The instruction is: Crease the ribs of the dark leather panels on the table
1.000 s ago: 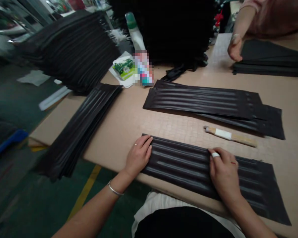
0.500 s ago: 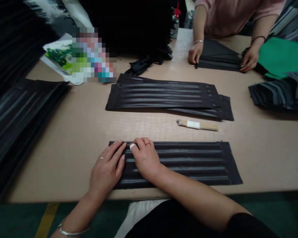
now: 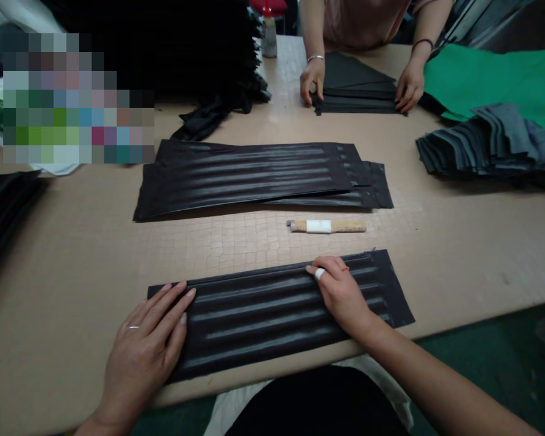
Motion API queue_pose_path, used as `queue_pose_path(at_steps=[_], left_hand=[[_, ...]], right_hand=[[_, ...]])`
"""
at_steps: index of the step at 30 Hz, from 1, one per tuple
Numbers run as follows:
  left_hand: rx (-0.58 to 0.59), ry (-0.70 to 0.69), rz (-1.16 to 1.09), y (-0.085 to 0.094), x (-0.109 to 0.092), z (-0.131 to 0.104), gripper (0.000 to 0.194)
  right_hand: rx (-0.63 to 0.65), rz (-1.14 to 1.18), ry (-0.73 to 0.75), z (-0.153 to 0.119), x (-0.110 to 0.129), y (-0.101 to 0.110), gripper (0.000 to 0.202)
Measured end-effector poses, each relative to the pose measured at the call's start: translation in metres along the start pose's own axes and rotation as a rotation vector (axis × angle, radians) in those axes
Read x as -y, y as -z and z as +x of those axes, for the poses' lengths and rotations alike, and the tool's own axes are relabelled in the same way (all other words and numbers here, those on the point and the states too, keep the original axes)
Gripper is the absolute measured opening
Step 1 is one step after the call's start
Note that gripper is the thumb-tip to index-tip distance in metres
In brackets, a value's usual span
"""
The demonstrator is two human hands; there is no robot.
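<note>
A dark ribbed panel [image 3: 263, 315], glossy along its raised strips, lies at a slant near the front edge of the table. My left hand [image 3: 148, 345] rests flat on the panel's left end, fingers stretched toward its far edge. At the far edge, right of the middle, my right hand [image 3: 340, 293] has its fingers curled and closed on the seam strip. White tape wraps one finger of that hand; the fingertips' underside is hidden. Beyond the panel lies a wooden-handled tool [image 3: 345, 226] with a white band and a small metal tip.
Similar ribbed panels [image 3: 249, 175] lie stacked mid-table. A dark stack [image 3: 9, 206] stands at left, a big black pile [image 3: 163, 48] behind. Across the table a co-worker's hands [image 3: 409, 85] hold grey sheets [image 3: 356, 79]. Green material [image 3: 490, 79] and grey pieces [image 3: 490, 142] lie right.
My right hand has slid rightward along the panel's far edge, away from my left hand. The left stays on the left end. The view has turned right, and the panel appears more slanted.
</note>
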State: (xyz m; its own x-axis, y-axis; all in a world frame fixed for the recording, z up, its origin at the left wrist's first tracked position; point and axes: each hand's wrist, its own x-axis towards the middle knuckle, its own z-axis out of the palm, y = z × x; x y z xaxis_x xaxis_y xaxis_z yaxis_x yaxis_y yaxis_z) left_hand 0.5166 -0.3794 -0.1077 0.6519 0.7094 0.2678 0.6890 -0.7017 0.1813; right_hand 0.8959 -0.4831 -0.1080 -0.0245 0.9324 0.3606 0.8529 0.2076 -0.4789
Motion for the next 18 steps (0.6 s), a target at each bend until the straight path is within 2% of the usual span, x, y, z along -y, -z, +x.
queue_pose_path(at_steps=[3, 6, 9, 13, 18], left_hand=[[0.004, -0.007, -0.013, 0.000, 0.001, 0.000, 0.057], [0.002, -0.004, -0.034, -0.002, 0.003, 0.000, 0.056], [-0.014, 0.031, -0.048, -0.003, -0.001, 0.001, 0.056], [-0.057, 0.093, -0.045, 0.002, -0.013, 0.001, 0.059], [-0.016, 0.111, -0.156, 0.005, -0.012, -0.007, 0.055]], right_hand=[[-0.061, -0.061, -0.069, -0.030, -0.030, 0.034, 0.034], [-0.114, -0.170, -0.163, -0.051, -0.048, 0.051, 0.039], [-0.126, -0.288, -0.249, -0.056, -0.055, 0.053, 0.039], [-0.116, -0.387, -0.280, -0.058, -0.055, 0.051, 0.039], [-0.130, -0.398, -0.303, -0.072, -0.067, 0.054, 0.051]])
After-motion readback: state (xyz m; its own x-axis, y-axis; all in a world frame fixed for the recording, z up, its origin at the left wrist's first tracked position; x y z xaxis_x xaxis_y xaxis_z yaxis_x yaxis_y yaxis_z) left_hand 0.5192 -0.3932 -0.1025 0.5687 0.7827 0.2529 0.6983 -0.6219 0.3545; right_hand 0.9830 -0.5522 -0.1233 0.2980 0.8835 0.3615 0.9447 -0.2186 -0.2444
